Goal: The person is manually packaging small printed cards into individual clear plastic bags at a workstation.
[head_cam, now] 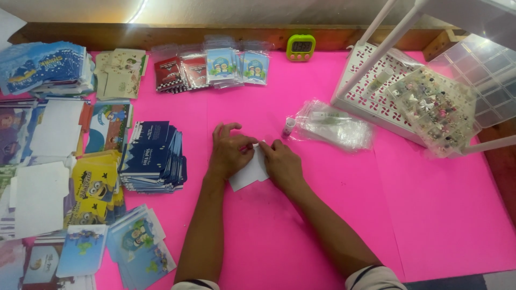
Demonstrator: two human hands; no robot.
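At the centre of the frame we see both hands meeting over a small white folded paper card (pixel 248 173) that lies flat on the bright pink tabletop (pixel 430 215). The left hand (pixel 230 152) rests on the card's left part, its fingers (pixel 248 144) curled and pinching the upper edge. The right hand (pixel 281 164) covers the card's right part, its fingers (pixel 267 147) also closed on that same upper edge, so that the two sets of fingertips nearly touch.

Just to the upper right of the hands we note a small clear bottle with a pink cap (pixel 289 127), and beside it a crumpled transparent plastic bag (pixel 336 126). A white perforated plastic rack (pixel 376 86) occupies the upper right of the frame. A green digital timer (pixel 300 47) stands at the top centre. Left of the hands, a fanned stack of dark blue printed cards (pixel 153 156) lies apart from them, with a row of small clear-wrapped picture packets (pixel 212 69) above it.
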